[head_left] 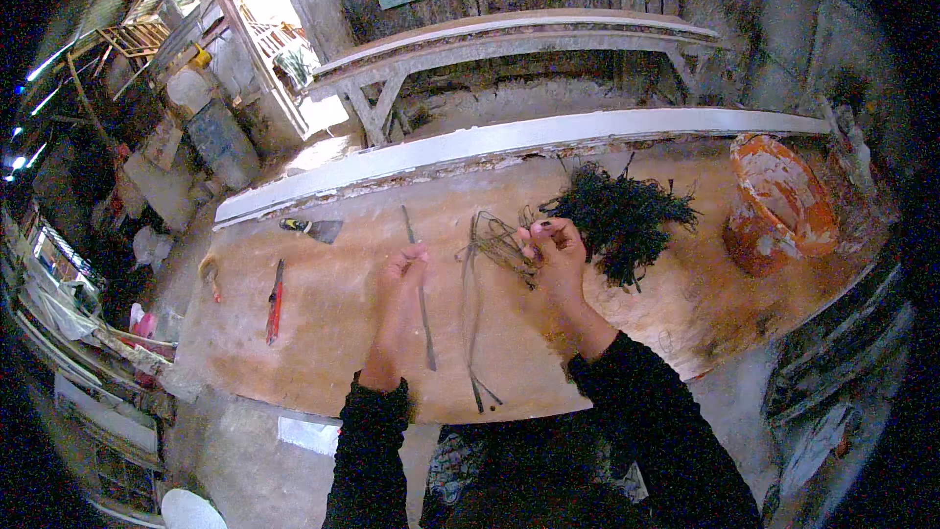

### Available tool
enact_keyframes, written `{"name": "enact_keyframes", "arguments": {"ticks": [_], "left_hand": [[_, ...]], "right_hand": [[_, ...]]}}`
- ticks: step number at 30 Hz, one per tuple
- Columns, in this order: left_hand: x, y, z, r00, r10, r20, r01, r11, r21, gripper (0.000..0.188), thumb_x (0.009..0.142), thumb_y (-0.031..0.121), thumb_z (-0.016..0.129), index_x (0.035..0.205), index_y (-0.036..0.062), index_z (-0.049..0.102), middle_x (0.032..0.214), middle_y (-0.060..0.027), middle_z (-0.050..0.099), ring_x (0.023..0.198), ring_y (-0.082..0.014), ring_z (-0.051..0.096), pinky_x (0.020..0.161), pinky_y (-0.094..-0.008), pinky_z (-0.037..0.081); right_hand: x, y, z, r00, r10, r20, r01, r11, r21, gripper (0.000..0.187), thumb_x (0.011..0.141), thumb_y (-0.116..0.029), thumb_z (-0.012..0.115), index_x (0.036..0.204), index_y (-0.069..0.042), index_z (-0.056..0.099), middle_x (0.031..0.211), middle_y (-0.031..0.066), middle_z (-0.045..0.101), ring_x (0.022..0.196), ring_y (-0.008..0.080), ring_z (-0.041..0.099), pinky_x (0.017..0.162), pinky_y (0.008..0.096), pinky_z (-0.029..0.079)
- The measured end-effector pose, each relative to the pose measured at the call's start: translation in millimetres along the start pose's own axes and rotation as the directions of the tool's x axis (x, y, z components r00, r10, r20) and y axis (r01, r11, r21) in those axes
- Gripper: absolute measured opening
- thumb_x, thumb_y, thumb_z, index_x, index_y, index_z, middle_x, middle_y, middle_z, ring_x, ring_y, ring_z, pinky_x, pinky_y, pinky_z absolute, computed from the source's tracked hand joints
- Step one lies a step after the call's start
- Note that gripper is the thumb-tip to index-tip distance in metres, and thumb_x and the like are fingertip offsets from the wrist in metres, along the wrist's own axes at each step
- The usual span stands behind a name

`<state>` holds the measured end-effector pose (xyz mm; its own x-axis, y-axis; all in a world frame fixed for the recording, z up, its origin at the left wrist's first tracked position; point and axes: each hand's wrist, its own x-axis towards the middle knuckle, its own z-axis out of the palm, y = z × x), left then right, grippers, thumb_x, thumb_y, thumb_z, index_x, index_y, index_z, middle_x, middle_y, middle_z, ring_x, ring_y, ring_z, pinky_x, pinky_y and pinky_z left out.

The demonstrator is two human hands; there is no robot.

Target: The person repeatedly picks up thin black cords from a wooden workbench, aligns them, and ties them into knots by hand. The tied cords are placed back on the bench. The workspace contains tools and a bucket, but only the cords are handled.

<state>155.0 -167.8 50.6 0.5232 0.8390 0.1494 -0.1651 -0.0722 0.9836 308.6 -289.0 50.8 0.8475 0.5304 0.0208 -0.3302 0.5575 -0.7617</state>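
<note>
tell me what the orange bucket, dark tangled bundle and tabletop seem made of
Orange bucket: likely plastic, from its solid colour under whitish smears. Dark tangled bundle: matte thin strands, perhaps wire or plastic fibre; unclear. Tabletop: probably plywood, flat, brown and stained.

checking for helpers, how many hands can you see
2: the left hand, overlapping the thin strip in this view, and the right hand, just left of the dark tangled bundle.

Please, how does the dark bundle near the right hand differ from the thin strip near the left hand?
The dark bundle is a wide, tangled mass, while the thin strip is a single, nearly straight piece. The dark bundle looks almost black; the thin strip looks greyer. Both appear over the same brown tabletop.
</note>
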Motion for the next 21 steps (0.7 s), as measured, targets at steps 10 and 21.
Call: {"name": "enact_keyframes", "arguments": {"ticks": [10,21], "left_hand": [[-4,5,52,0.929,-0.174,0.327,0.115,0.974,0.193,0.018,0.081,0.022,0.047,0.089,0.0086,0.056,0.074,0.0042,0.053,0.063,-0.0068,0.048,0.052,-0.0192,0.040],[-2,-18,35,0.892,-0.294,0.343,0.384,0.892,-0.236,0.013,0.077,0.024,0.053,0.083,0.0126,0.054,0.073,0.0056,0.054,0.063,-0.0048,0.049,0.047,-0.0161,0.034]], "right_hand": [[-11,18,-3,0.863,-0.278,0.421,0.453,0.796,-0.402,0.004,0.071,-0.003,0.057,0.074,-0.002,0.056,0.079,0.0050,0.054,0.074,0.0156,0.054,0.064,0.0242,0.043],[-26,28,4,0.851,-0.112,0.513,0.389,0.792,-0.472,0.006,0.070,-0.002,0.055,0.077,-0.003,0.055,0.074,0.0081,0.054,0.070,0.0171,0.052,0.063,0.0268,0.043]]}}
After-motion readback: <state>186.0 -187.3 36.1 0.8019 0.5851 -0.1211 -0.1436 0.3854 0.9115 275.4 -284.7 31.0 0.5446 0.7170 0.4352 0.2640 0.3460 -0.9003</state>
